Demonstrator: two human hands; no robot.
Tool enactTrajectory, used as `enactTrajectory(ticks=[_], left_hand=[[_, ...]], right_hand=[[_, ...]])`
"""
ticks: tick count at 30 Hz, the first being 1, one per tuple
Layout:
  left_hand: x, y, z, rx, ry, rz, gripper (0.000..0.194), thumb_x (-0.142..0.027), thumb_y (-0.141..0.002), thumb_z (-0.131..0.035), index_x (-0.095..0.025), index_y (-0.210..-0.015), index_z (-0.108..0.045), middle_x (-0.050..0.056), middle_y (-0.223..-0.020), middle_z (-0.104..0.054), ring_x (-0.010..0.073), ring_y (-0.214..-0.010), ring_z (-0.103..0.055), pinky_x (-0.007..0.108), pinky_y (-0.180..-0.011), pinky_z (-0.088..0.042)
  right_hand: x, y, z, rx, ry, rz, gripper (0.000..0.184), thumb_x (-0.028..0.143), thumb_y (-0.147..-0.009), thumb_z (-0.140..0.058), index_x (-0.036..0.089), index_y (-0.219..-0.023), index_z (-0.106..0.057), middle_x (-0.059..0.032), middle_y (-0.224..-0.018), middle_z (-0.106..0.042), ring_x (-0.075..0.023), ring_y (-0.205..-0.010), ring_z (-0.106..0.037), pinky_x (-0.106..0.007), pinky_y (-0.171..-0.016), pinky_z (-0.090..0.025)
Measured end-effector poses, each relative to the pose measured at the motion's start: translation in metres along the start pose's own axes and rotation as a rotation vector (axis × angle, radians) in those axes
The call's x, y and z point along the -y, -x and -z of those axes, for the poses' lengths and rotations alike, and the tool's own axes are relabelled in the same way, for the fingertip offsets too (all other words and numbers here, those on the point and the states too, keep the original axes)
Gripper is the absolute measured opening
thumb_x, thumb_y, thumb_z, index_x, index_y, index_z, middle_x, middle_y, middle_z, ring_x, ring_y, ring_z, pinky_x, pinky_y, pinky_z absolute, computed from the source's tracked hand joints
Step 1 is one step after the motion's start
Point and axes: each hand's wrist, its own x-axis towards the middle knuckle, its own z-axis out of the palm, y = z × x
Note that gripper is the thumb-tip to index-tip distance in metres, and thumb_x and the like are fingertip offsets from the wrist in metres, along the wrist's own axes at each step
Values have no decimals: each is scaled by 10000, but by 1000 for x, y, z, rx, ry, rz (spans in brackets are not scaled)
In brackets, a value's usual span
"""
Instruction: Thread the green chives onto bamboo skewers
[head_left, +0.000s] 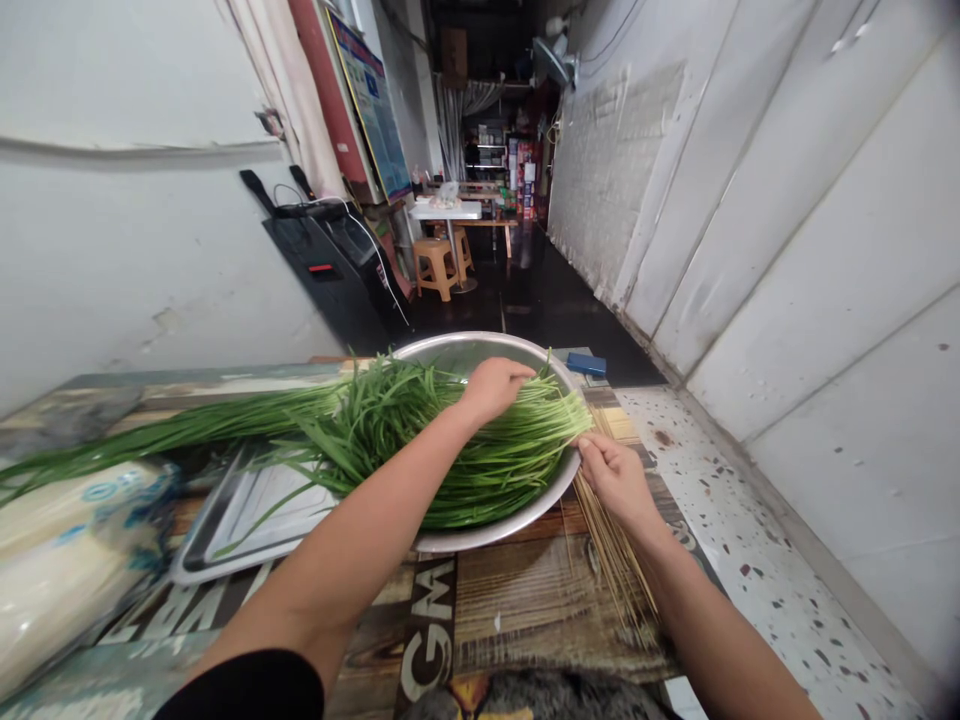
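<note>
A large metal basin (pixel 491 540) holds a thick pile of green garlic chives (pixel 480 465), pale stem ends to the right and leafy ends to the left. My left hand (pixel 495 388) reaches over the pile, fingers bent closed at the upper stems; its fingertips are partly hidden. At the basin's right rim, my right hand (pixel 616 478) pinches thumb and forefinger together beside the pale stem ends. What sits in that pinch is too small to make out. Thin bamboo skewers (pixel 611 560) lie in a loose bundle on the table below my right hand.
Left of the basin are a metal tray (pixel 255 510), more long chives (pixel 187 425) and a plastic-wrapped pale package (pixel 75 550). A small blue box (pixel 586 365) lies beyond the rim. Farther off stand stools (pixel 435 268), a white table (pixel 446 211) and a black machine (pixel 330 265).
</note>
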Motion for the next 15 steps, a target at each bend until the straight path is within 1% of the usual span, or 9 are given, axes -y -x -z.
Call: enactTrajectory(ticks=[1,2,5,9,12,15], left_hand=[[2,-1,-2,-26,-63,38,270,-167,-791,-509,-189,-951,-725,61,-959,-699,190,-896,-615,284,-850,-429],[5,-3,-5,-19,-114,53,249,-178,-780,-528,-195,-924,-731,61,-939,-698,195,-890,-609,287,-847,-424],[10,-5,-15,71,-245,50,186,-238,-752,-589,-221,-861,-738,64,-908,-683,217,-915,-582,309,-848,-404],[13,-4,-24,131,-404,44,210,-284,-746,-605,-238,-910,-726,93,-964,-644,263,-985,-527,367,-853,-375],[13,-2,-26,140,-389,42,198,-258,-752,-594,-246,-901,-724,85,-979,-630,251,-980,-517,362,-848,-373],[11,-2,-27,117,-351,88,148,-223,-741,-595,-228,-803,-729,78,-952,-630,241,-956,-522,355,-841,-386]], right_hand=[[0,0,0,-2,15,10,328,438,-815,-482,133,-768,-594,62,-460,-331,-83,-425,-277,-217,-425,-216],[0,0,0,-2,29,20,322,431,-818,-479,134,-759,-592,60,-463,-334,-84,-430,-281,-217,-430,-220],[0,0,1,2,61,35,312,420,-821,-475,146,-705,-571,57,-463,-333,-89,-442,-290,-219,-445,-238],[3,1,1,-9,87,46,314,410,-817,-480,159,-640,-542,50,-460,-338,-99,-466,-322,-222,-475,-267],[5,2,1,-17,102,44,313,411,-818,-480,155,-657,-559,46,-461,-345,-107,-479,-340,-224,-483,-279],[4,2,1,-9,96,30,312,404,-828,-473,146,-692,-583,49,-452,-330,-106,-472,-331,-222,-467,-268]])
